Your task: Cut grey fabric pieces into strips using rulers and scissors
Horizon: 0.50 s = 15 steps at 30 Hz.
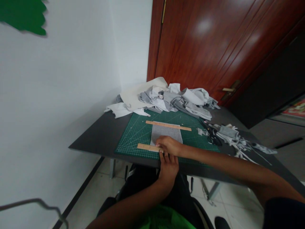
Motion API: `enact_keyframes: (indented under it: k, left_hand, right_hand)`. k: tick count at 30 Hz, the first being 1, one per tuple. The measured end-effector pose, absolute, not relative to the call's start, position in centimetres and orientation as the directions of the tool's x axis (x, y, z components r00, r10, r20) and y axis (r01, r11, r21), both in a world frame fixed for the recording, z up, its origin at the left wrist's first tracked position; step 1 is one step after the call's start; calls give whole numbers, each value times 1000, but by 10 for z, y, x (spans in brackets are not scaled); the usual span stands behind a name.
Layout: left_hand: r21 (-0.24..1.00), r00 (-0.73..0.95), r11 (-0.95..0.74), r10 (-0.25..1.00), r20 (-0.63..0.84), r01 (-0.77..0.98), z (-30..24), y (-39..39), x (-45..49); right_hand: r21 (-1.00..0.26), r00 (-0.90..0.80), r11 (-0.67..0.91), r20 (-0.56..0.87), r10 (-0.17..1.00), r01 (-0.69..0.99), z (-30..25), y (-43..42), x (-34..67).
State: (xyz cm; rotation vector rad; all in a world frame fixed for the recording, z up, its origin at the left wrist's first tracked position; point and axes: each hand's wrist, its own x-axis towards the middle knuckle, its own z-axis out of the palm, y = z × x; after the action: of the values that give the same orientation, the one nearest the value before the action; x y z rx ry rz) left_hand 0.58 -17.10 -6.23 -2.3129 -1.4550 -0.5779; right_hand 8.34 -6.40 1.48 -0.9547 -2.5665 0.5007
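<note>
A grey piece of cloth point(164, 133) lies flat on a green cutting mat point(133, 133). One wooden ruler point(169, 125) crosses its far edge, and a second wooden ruler point(146, 147) lies along its near edge. My right hand point(170, 145) is over the cloth's near part, its fingers closed together at the near ruler. Whatever those fingers hold, if anything, is hidden. Just below it, my left hand point(169, 168) reaches up over the table's front edge with fingers stretched out. Its fingertips press at the near ruler, touching or almost touching my right hand.
A heap of grey and white cloth point(166, 98) lies at the back of the dark table point(95, 136), with a cream sheet point(138, 93) at its left. Black scissors point(213, 136) and cloth scraps point(228, 133) lie to the right. A white wall and brown door point(190, 47) stand behind.
</note>
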Motion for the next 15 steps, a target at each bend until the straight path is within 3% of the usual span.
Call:
enact_keyframes:
  k: [15]
  left_hand:
    - [-71,420,-444,768,484,893,-61,-168,2]
  right_hand:
    - [-389,-753,746,170,635,541,18,-76,145]
